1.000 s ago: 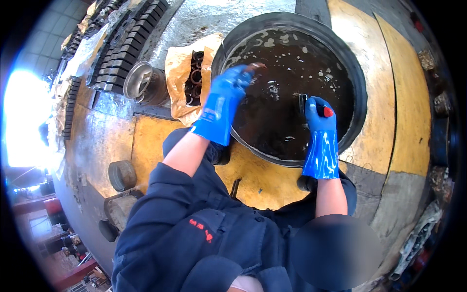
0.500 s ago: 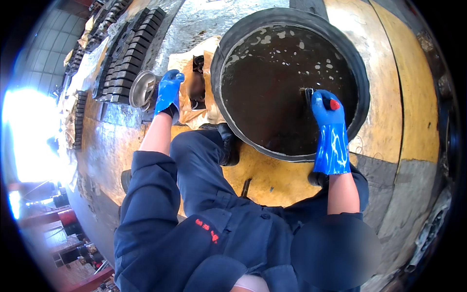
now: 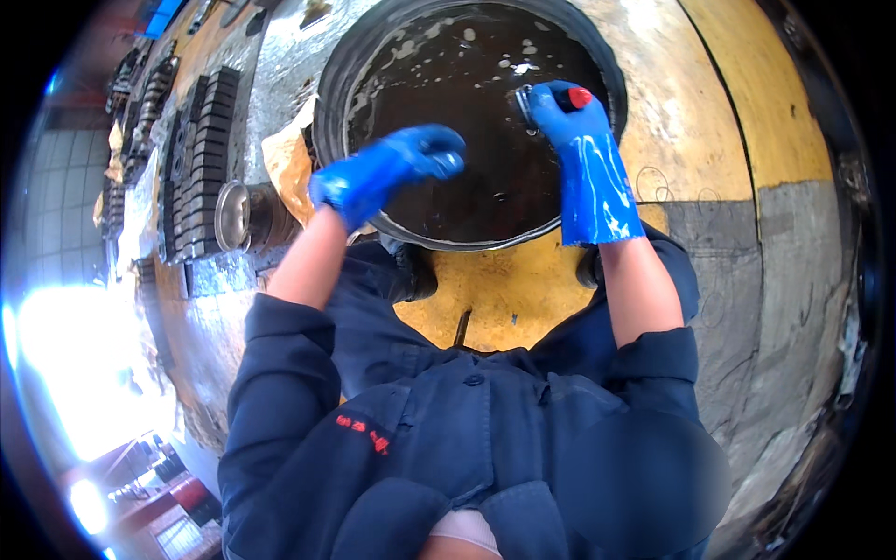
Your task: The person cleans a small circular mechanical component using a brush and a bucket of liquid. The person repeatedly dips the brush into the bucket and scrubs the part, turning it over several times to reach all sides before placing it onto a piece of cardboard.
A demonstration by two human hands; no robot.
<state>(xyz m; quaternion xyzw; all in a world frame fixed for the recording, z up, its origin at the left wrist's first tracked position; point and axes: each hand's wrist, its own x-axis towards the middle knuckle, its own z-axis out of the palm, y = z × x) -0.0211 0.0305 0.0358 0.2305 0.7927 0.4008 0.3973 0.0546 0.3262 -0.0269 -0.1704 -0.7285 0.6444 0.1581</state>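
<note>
My left hand (image 3: 387,168), in a wet blue glove, hangs over the left part of a large round black tub (image 3: 329,103). Its fingers are bent together and smeared by motion; what they hold, if anything, I cannot make out. Dark liquid (image 3: 448,103) with pale foam flecks fills the tub. Above its right side, my right hand (image 3: 571,117), also blue-gloved, is closed around a brush with a red-ended handle (image 3: 580,98). The metal part of the brush (image 3: 525,107) sticks out on the left of the fist, over the liquid.
Left of the tub lies brown paper (image 3: 291,163), partly behind my left arm. Beside it is a round metal canister (image 3: 245,217) on its side. Rows of dark metal blocks (image 3: 201,154) stand farther left. My knees flank the tub's near rim.
My left hand has moved right, from beside the paper to over the tub. The view has shifted, so the tub sits higher and more left. The right hand still grips the brush.
</note>
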